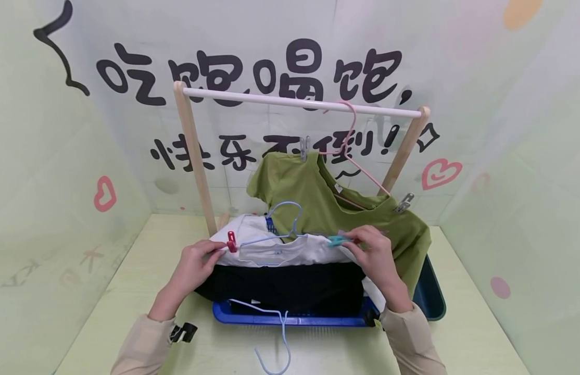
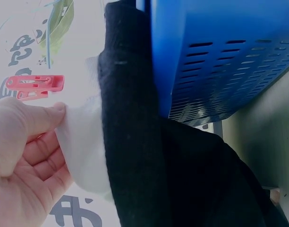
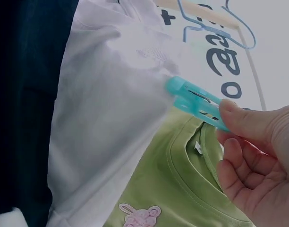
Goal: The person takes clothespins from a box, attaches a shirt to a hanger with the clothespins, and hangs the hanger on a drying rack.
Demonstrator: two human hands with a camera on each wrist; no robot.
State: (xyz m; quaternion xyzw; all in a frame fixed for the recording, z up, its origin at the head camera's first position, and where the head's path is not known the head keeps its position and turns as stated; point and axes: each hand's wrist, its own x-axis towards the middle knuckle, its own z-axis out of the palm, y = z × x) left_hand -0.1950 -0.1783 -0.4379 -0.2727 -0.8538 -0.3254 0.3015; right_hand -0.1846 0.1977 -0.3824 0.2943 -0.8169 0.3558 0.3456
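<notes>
A white shirt [image 1: 313, 251] hangs on a light blue hanger [image 1: 285, 202] in the middle of the head view. My left hand [image 1: 192, 265] pinches its left shoulder between thumb and fingers, right beside a red clothespin [image 1: 231, 242] clipped there. At the other shoulder, my right hand [image 1: 376, 252] pinches the handle end of a teal clothespin [image 3: 194, 101]; in the right wrist view its tip meets the white cloth. A black garment [image 1: 290, 286] lies in front of the shirt, over a blue basket [image 1: 299, 321]. Most of the shirt's lower part is hidden behind it.
Behind stands a wooden rack with a white rod [image 1: 271, 100]. A green shirt [image 1: 294, 182] hangs there from a pink hanger [image 1: 353, 122], with silver clips [image 1: 404, 203] at its shoulders. Another light blue hanger [image 1: 285, 338] sticks out in front. A dark green basin [image 1: 434, 291] sits at right.
</notes>
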